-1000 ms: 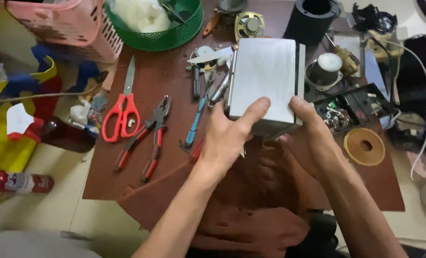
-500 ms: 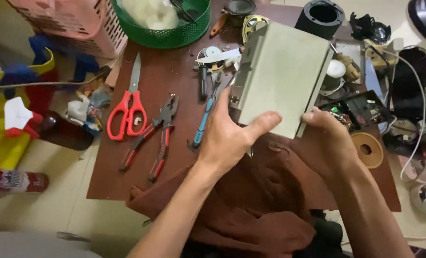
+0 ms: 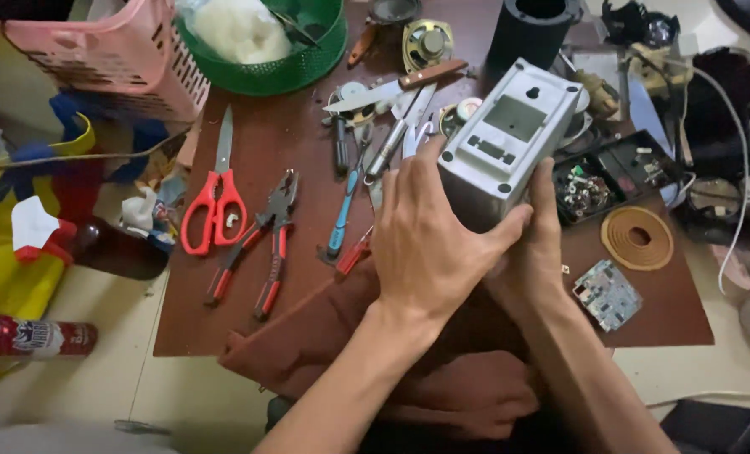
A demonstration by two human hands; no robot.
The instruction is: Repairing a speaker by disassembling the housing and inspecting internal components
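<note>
a grey rectangular plastic box [image 3: 509,139] was tilted above the brown wooden table [image 3: 291,151], right of centre, so its recessed underside faced up, clasped by the left hand [image 3: 429,244] on its left face and the right hand [image 3: 536,252] beneath.

A red drink can [image 3: 34,338] with a pale printed label lies on its side — far left, on the floor.
</note>
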